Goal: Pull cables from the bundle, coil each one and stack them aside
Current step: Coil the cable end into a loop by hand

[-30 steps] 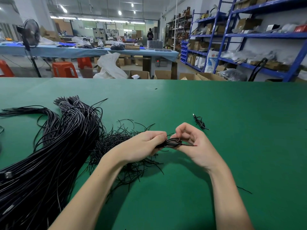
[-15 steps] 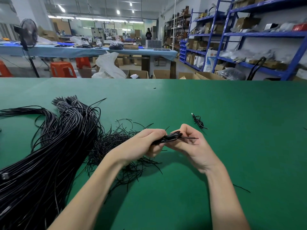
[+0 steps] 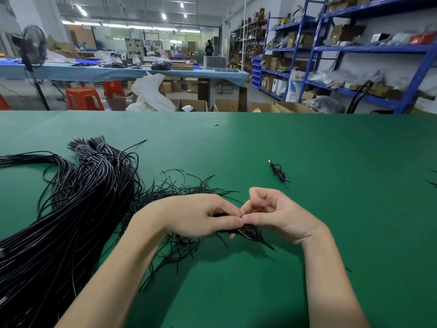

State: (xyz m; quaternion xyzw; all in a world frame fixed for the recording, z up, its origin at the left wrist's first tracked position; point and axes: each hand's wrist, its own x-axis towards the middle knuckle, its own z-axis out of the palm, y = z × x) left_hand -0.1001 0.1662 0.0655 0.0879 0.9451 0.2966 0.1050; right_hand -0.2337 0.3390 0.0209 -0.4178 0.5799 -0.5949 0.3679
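A thick bundle of black cables lies across the left of the green table. Beside it sits a loose heap of short thin black ties. My left hand grips a small coiled black cable just above the table, its end sticking out to the lower right. My right hand pinches a thin tie at the top of that coil, fingertips meeting those of the left hand. One finished coiled cable lies apart on the table, behind my right hand.
Beyond the table's far edge are cardboard boxes, orange stools, a standing fan and blue shelving on the right. A person stands far back in the room. Bare green surface spreads to the right.
Both hands have come down and closer to me with the coil. The coil now hangs below the fingers, and my right hand has shifted from holding its end to pinching a tie on top.
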